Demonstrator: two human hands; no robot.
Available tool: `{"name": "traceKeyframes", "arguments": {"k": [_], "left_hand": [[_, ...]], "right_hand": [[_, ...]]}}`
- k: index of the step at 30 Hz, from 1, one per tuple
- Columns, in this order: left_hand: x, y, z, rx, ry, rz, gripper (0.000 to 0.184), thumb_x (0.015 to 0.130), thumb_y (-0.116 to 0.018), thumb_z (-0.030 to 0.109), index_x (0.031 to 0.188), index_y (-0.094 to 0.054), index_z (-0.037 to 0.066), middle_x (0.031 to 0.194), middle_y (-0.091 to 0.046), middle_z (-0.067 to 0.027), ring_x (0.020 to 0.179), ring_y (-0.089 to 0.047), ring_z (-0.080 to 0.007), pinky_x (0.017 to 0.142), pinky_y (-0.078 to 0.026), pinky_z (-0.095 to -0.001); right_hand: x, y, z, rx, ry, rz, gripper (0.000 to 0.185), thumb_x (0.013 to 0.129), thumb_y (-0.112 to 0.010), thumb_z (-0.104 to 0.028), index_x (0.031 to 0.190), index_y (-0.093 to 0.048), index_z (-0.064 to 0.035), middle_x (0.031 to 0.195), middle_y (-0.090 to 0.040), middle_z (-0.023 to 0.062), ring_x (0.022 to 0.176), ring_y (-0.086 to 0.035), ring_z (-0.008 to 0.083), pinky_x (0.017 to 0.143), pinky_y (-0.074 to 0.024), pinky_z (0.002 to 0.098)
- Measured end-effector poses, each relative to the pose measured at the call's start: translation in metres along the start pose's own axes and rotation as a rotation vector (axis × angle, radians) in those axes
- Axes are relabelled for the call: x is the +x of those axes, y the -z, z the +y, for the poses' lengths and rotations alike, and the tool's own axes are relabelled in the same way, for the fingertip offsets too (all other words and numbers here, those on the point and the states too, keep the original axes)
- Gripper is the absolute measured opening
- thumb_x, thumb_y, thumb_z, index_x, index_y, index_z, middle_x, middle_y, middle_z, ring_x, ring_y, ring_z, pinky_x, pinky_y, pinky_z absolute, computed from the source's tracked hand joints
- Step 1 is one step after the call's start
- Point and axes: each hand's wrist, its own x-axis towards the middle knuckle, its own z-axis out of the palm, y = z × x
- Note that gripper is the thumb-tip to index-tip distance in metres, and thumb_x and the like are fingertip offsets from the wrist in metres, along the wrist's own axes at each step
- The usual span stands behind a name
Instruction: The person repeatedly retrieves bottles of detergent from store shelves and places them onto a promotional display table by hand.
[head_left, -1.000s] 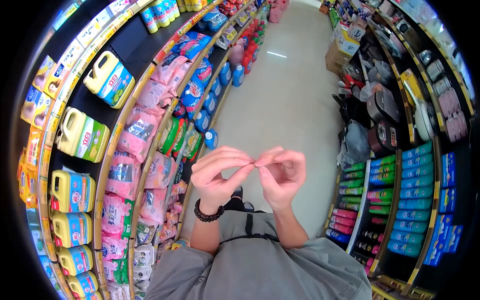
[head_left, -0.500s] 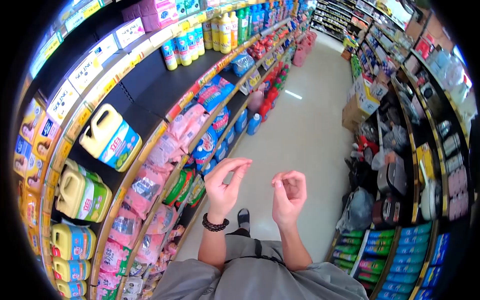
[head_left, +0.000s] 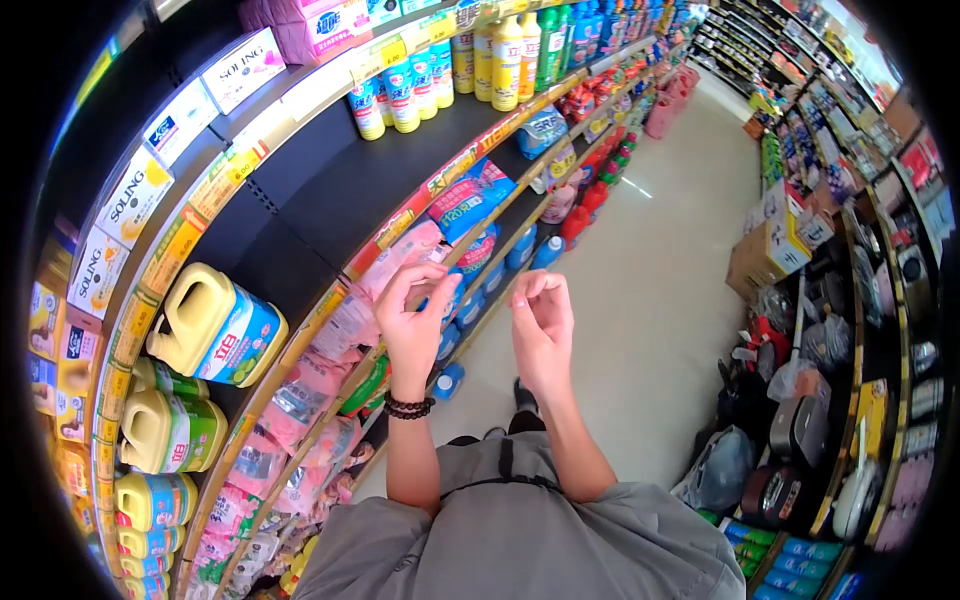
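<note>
My left hand [head_left: 408, 325] is raised in front of me, with a dark beaded bracelet [head_left: 409, 406] on its wrist. Its fingers are bent, a gap shows between them and the thumb, and nothing is held. My right hand [head_left: 545, 325] hovers at about the same height, fingers loosely curled, thumb apart from them, also without an object. Behind the left hand are shelves with pink packs [head_left: 345, 325] and a blue detergent bag [head_left: 474, 200]. A yellow detergent jug [head_left: 218, 325] stands on the shelf to the left. Neither hand touches the goods.
A floor aisle [head_left: 640, 290] runs ahead between two shelf rows. Yellow bottles [head_left: 506, 65] and SOLING boxes [head_left: 135, 198] line the left shelves. On the right, a cardboard box [head_left: 765, 255], a grey plastic bag [head_left: 722, 465] and a case [head_left: 800, 430] stick out beside the aisle.
The view has turned toward the left shelf, and its goods appear larger or farther right. Both hands sit higher and further left in the picture, still bent and holding nothing.
</note>
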Motion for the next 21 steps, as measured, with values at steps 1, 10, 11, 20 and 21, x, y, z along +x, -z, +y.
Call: {"name": "traceKeyframes", "arguments": {"k": [1, 10, 11, 20, 21], "left_hand": [[0.006, 0.001, -0.01, 0.092, -0.01, -0.001, 0.013, 0.083, -0.072, -0.002, 0.093, -0.064, -0.004, 0.091, -0.068, -0.0075, 0.081, -0.065, -0.0121, 0.073, -0.052, -0.0253], [0.12, -0.03, -0.084, 0.435, -0.106, 0.051, 0.014, 0.088, -0.065, 0.001, 0.099, -0.07, -0.005, 0.104, -0.07, -0.0145, 0.093, -0.066, -0.022, 0.083, -0.051, -0.0303], [0.139, -0.035, -0.09, 0.468, -0.111, 0.048, 0.013, 0.087, -0.066, 0.0, 0.097, -0.07, -0.005, 0.105, -0.07, -0.0157, 0.092, -0.067, -0.0245, 0.081, -0.052, -0.0314], [0.283, -0.064, -0.159, 0.589, 0.018, 0.24, 0.049, 0.087, -0.07, 0.008, 0.13, -0.05, -0.003, 0.129, -0.057, -0.0153, 0.118, -0.056, -0.023, 0.099, -0.045, -0.0388], [0.296, -0.07, -0.164, 0.511, -0.013, 0.244, 0.042, 0.088, -0.07, 0.008, 0.126, -0.055, -0.003, 0.126, -0.059, -0.0146, 0.116, -0.057, -0.0209, 0.098, -0.045, -0.0378]], "right_hand": [[0.013, 0.003, 0.01, 0.049, -0.024, -0.013, 0.02, 0.092, -0.05, 0.009, 0.097, -0.042, -0.009, 0.092, -0.044, 0.002, 0.085, -0.042, 0.0126, 0.079, -0.035, 0.0264], [0.16, 0.012, 0.092, 0.082, -0.089, -0.165, 0.018, 0.089, -0.056, 0.01, 0.09, -0.05, -0.0064, 0.096, -0.059, 0.0051, 0.091, -0.055, 0.0115, 0.084, -0.0439, 0.0264], [0.178, 0.01, 0.1, 0.115, -0.122, -0.169, 0.018, 0.089, -0.056, 0.01, 0.091, -0.051, -0.0063, 0.096, -0.058, 0.0047, 0.091, -0.055, 0.0112, 0.083, -0.0438, 0.0262], [0.321, -0.009, 0.187, 0.153, -0.289, -0.109, 0.011, 0.09, -0.054, 0.003, 0.095, -0.053, -0.0067, 0.093, -0.053, -0.0008, 0.086, -0.05, 0.008, 0.078, -0.0403, 0.0227], [0.331, -0.012, 0.195, 0.151, -0.319, -0.088, 0.011, 0.09, -0.054, 0.003, 0.095, -0.054, -0.0068, 0.094, -0.054, -0.0008, 0.086, -0.05, 0.0079, 0.077, -0.0402, 0.0226]]}}
